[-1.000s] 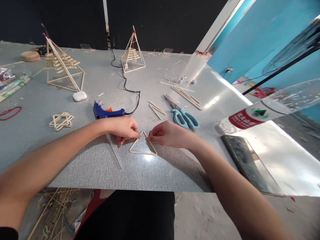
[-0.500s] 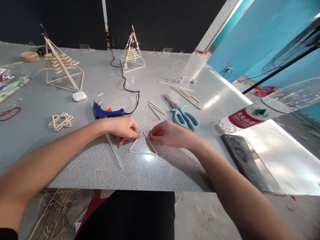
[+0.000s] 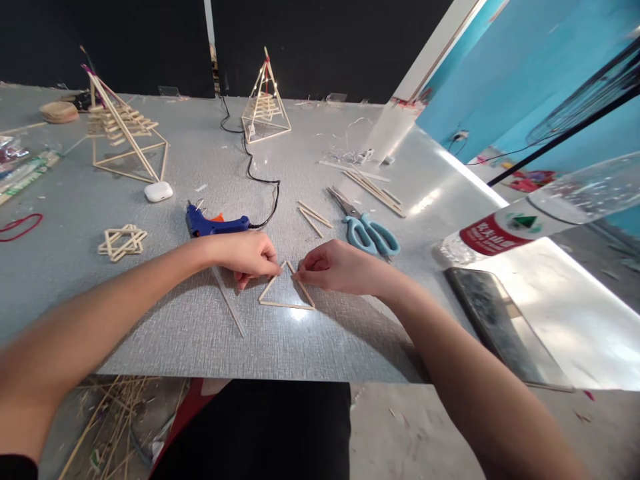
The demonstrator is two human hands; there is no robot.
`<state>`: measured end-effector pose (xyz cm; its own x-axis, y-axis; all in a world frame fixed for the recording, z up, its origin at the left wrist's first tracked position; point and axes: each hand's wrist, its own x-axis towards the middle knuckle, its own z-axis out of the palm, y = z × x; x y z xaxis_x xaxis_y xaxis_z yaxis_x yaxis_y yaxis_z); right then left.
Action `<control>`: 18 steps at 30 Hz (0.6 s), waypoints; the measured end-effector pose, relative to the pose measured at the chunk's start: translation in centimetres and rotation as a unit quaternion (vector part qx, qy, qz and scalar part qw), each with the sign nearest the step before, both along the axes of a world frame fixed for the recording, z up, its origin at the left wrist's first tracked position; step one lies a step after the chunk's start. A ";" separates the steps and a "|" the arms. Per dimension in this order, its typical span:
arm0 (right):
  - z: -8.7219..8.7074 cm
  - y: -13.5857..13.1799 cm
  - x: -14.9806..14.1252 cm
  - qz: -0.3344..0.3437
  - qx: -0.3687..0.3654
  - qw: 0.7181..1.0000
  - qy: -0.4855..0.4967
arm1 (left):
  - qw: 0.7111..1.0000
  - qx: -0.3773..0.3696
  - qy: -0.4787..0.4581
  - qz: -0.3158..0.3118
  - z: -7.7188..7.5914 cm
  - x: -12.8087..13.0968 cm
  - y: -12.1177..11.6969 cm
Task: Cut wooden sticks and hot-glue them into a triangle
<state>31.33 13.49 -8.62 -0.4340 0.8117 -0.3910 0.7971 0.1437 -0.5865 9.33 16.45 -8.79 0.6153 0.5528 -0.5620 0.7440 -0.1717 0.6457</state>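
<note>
Left hand (image 3: 250, 257): fingertips clamped on stick triangle (image 3: 287, 306), eleven o'clock
Right hand (image 3: 337, 268): fingertips clamped likewise, one o'clock
Scissors (image 3: 364, 227): beyond, two o'clock

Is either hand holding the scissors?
No, the scissors lie on the table, while the left hand and right hand both have their fingers at the stick triangle.

Black panels (image 3: 325, 47) and blue walls (image 3: 520, 67) stand beyond the grey table (image 3: 190, 353).
</note>
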 end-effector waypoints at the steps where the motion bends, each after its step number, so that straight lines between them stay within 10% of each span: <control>1: 0.0 0.0 0.0 0.001 0.001 1.000 0.000 | 1.000 -0.001 0.000 0.001 0.0 0.0 0.0; 18: -0.2 0.0 0.1 0.000 -0.001 1.000 0.016 | 1.000 0.001 -0.003 0.003 -0.2 0.0 0.1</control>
<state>31.43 13.51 -8.80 -0.4461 0.8107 -0.3793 0.7785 0.1424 -0.6113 9.34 16.56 -8.97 0.6158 0.5576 -0.5566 0.7408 -0.1694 0.6500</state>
